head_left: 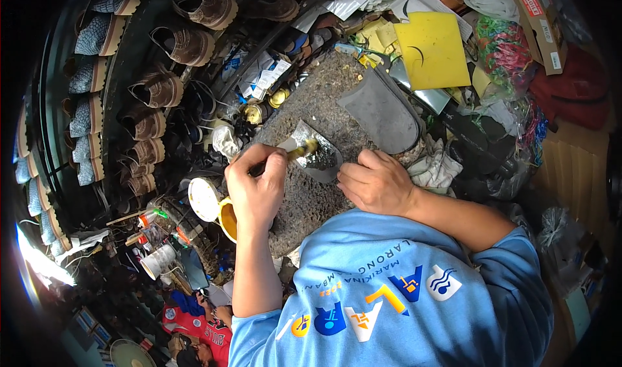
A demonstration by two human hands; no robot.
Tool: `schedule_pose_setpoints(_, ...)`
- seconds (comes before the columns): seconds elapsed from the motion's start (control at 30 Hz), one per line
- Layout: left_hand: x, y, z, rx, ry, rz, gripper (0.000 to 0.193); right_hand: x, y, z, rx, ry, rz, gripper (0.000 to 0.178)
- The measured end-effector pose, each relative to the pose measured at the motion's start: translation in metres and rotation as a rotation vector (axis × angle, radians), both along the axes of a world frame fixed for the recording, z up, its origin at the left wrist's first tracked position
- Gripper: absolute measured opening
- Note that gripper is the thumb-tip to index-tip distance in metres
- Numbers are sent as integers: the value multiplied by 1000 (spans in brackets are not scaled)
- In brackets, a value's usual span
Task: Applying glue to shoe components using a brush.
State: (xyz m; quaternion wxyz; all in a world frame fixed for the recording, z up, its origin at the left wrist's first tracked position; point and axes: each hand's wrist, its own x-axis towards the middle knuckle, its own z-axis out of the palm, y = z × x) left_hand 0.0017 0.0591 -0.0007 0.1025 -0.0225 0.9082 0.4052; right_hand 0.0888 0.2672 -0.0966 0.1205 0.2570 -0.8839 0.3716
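Left hand, one: thumb and fingers pinching the handle of one brush, its head on a small grey piece. Right hand, one: fingers curled, tips at the near right edge of that piece; whether they grip it, I cannot tell.

Grey piece, one: flat on the rough bench, between the two hands, its face partly glossy.

Lettering: blue shirt on the worker, large multicoloured characters with smaller dark print; cardboard box, one, bearing a red printed label and smaller white labels; red shirt on a second person at lower left, pale lettering; small white packets, print too small to read.

Larger grey sheets, at least two, stacked beyond the right hand. Yellow sheet, one large, a dark curved sliver on it. Yellow tub, one, beside the left forearm, a white lid next to it. Round gold-coloured tins, two. White spool, one large. Brown shoes, at least six, racked at left.
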Motion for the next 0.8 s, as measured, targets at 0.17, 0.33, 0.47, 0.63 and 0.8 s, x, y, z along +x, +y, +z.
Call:
schedule_pose_setpoints(0.17,12,-10,-4,-134,3,27,15,0,-2,2,-6,-4,-30,10)
schedule_pose_setpoints(0.33,18,-17,-8,-118,126,69,15,0,-1,4,-5,3,-12,15)
schedule_pose_setpoints(0.47,25,-15,4,-69,53,-8,13,1,-1,4,1,-12,-15,15)
schedule_pose_setpoints(0.63,19,-31,-13,-161,184,106,14,1,-4,3,-4,-20,-31,14)
schedule_pose_setpoints(0.8,16,-27,2,107,83,260,17,0,-3,7,4,-18,-25,14)
